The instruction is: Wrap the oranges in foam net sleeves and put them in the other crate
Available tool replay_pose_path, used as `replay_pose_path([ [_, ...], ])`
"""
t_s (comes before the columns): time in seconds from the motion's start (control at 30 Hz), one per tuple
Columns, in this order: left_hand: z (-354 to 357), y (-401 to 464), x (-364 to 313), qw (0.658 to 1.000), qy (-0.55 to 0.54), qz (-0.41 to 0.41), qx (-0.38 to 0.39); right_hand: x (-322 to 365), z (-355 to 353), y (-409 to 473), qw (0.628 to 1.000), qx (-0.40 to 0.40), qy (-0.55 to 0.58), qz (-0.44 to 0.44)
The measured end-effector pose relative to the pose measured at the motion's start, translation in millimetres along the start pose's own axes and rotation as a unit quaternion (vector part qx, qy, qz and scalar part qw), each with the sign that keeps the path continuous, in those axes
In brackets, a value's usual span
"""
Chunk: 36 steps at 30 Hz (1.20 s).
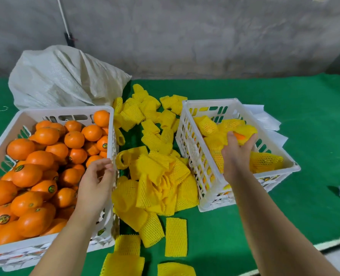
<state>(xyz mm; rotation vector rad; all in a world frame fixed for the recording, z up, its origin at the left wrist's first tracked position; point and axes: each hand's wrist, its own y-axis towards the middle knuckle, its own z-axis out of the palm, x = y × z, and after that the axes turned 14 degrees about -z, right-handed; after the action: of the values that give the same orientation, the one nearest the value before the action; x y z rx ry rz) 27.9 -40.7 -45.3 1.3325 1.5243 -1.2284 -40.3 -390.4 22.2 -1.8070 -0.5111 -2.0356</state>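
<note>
Right hand [237,150] grips a sleeved orange [241,134] over the right crate [189,148]; left hand [96,184] loosely curled, empty, at the orange crate [110,136]; fruit likely firm, foam soft; cup it around the middle.

Green mat [284,108] spread over the table. White woven sack [61,78], bulging and creased, at the far left against a rough grey wall [185,32]. White cord [62,16] hanging down the wall. White sheets [268,120] lying flat at far right.
</note>
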Motion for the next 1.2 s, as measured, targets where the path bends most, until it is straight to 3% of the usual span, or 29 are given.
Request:
replay_pose_path([
  [0.13,4.7,2.9,2.7,1.000,0.014,0.000,0.014,-19.4,-5.5,7.3,0.998,-0.002,-0.049,0.028],
  [0.3,3.8,-1.3,-2.7,1.000,-0.003,-0.012,0.011,-21.3,-4.7,-1.0,0.982,0.024,-0.168,-0.081],
  [0.43,2.8,-2.1,-6.4,1.000,-0.006,-0.018,0.013,-26.8,6.3,2.2,0.954,0.132,-0.246,-0.105],
  [0.53,-4.8,11.8,-9.2,0.999,-0.003,-0.018,0.027,-32.4,28.4,-5.9,0.898,0.214,-0.348,-0.164],
  [0.63,-14.8,36.5,-7.3,0.999,0.036,-0.013,0.004,-50.8,49.2,-27.1,0.772,0.264,-0.517,-0.261],
  [0.7,-21.8,55.4,2.2,0.992,0.123,-0.026,-0.006,-69.3,58.4,-39.7,0.721,0.315,-0.551,-0.280],
  [0.8,-31.4,77.8,23.3,0.929,0.360,-0.066,0.051,-94.2,70.0,-57.9,0.731,0.453,-0.471,-0.194],
  [0.87,-38.1,85.8,30.7,0.880,0.461,-0.081,0.080,-104.0,77.4,-68.1,0.723,0.494,-0.447,-0.182],
  [0.93,-45.3,94.0,32.6,0.846,0.526,-0.044,0.068,-110.3,85.2,-75.5,0.722,0.475,-0.446,-0.233],
  [1.07,-54.2,112.1,33.9,0.766,0.639,-0.001,0.065,-106.9,103.0,-88.3,0.776,0.392,-0.388,-0.307],
  [1.2,-38.5,127.7,35.0,0.751,0.641,-0.075,0.137,-90.0,116.4,-102.3,0.850,0.346,-0.311,-0.249],
])
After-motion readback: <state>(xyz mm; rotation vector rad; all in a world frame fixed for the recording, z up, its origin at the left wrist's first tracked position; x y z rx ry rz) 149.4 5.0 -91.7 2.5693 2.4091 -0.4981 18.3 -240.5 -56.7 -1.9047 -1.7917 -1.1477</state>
